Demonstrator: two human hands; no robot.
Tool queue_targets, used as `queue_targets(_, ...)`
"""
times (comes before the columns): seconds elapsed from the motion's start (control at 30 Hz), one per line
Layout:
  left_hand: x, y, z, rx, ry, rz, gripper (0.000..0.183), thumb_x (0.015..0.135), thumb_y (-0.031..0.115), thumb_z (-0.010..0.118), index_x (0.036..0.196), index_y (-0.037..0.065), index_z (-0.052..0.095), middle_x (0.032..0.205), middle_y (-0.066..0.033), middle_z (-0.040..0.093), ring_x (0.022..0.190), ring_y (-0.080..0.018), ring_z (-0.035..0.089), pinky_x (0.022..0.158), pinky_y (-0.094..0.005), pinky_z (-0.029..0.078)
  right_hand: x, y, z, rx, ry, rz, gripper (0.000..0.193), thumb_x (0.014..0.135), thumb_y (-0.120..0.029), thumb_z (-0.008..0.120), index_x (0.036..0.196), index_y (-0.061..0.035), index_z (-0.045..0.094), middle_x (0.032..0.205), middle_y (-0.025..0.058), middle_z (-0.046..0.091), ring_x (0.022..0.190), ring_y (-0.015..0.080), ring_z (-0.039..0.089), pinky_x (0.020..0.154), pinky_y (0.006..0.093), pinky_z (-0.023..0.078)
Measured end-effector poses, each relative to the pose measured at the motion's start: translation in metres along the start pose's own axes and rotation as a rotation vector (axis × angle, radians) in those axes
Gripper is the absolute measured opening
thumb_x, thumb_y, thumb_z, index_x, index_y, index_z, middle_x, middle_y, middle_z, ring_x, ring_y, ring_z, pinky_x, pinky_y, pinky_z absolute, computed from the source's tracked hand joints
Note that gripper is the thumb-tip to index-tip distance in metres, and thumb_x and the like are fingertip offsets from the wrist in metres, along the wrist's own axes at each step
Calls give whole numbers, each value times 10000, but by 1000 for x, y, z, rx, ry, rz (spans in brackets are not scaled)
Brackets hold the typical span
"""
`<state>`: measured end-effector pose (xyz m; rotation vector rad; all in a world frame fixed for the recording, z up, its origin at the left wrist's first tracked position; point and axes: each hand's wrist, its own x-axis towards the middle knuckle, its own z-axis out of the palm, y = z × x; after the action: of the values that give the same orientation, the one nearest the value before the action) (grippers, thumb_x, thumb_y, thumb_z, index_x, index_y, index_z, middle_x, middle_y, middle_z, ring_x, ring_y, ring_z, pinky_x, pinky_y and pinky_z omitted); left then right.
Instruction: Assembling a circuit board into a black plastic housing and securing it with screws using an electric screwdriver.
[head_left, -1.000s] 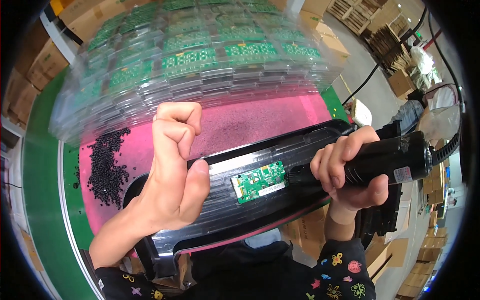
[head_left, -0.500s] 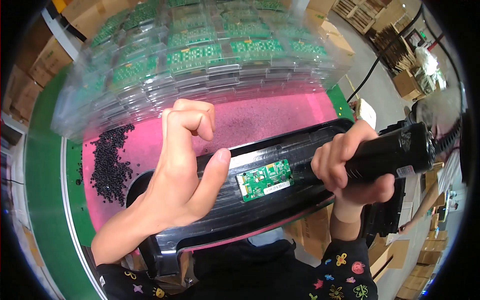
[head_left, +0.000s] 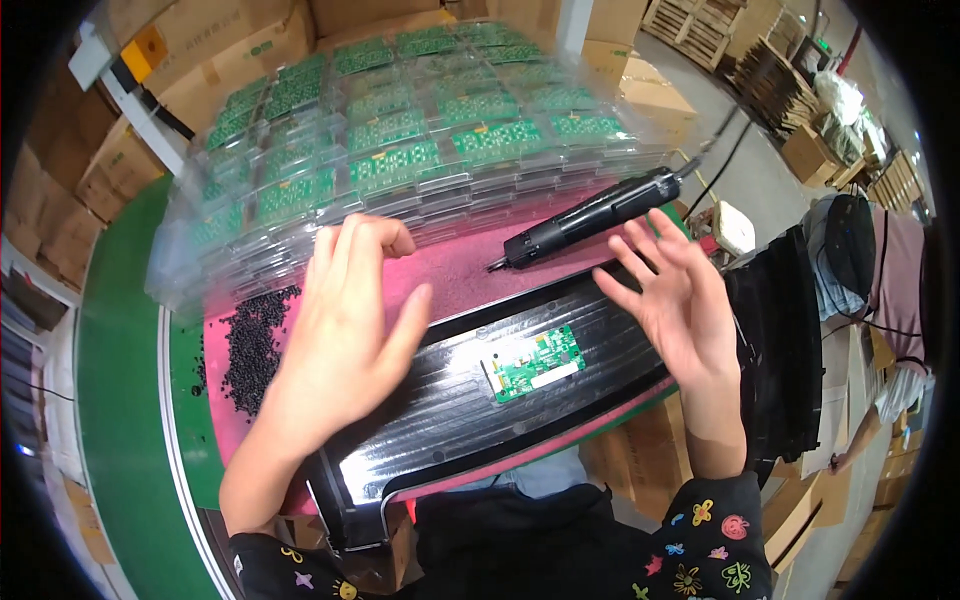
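A green circuit board (head_left: 535,366) with a white connector and a white label lies in a long black plastic housing (head_left: 440,445). Above the housing's left part hovers my left hand (head_left: 345,315), its fingers bent and its thumb apart, holding nothing. My right hand (head_left: 675,300) is raised over the housing's right end with fingers spread and palm showing. Just beyond it, a black electric screwdriver (head_left: 590,218) lies slanted on the pink mat (head_left: 450,265), its bit pointing left toward the mat's middle. The screwdriver is apart from my fingers.
Stacked clear trays (head_left: 400,185) of green circuit boards fill the far side. A heap of small black screws (head_left: 250,350) lies on the mat's left. More black housings (head_left: 785,350) stand at the right. A person (head_left: 900,290) is beyond, near cardboard boxes.
My right hand has let go of the electric screwdriver, which now lies on the mat beyond the housing. The right fingers have spread. My left hand stays over the housing, with no board moved.
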<state>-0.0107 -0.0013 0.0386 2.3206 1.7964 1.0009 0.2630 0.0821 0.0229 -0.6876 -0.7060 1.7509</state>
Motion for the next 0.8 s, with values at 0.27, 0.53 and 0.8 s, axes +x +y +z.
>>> queue_targets(0.27,-16,-24,-24,134,-588,-159,441,820,403,713,913,-3,568,872,-186,640,873,-408,620,708,-470,479,-71,-56,-26,-391,-104,-545,331,907,-78,568,1202,-50,422,1065,77,453,773,137,515,626,284,497)
queue_targets(0.53,-55,-34,-21,289,-359,16,224,733,88,714,815,-12,532,774,-170,568,790,-394,574,599,-462,401,-64,-141,-119,-953,656,-1271,448,833,22,657,1228,-35,452,1151,34,409,840,85,349,772,217,364)
queue_targets(0.8,-128,4,-72,163,464,-104,270,901,42,696,1107,-97,591,1010,-128,661,830,-232,654,770,-314,570,-86,-187,-287,-1330,708,-731,328,866,-35,665,1156,-35,511,919,4,532,648,41,488,601,203,420)
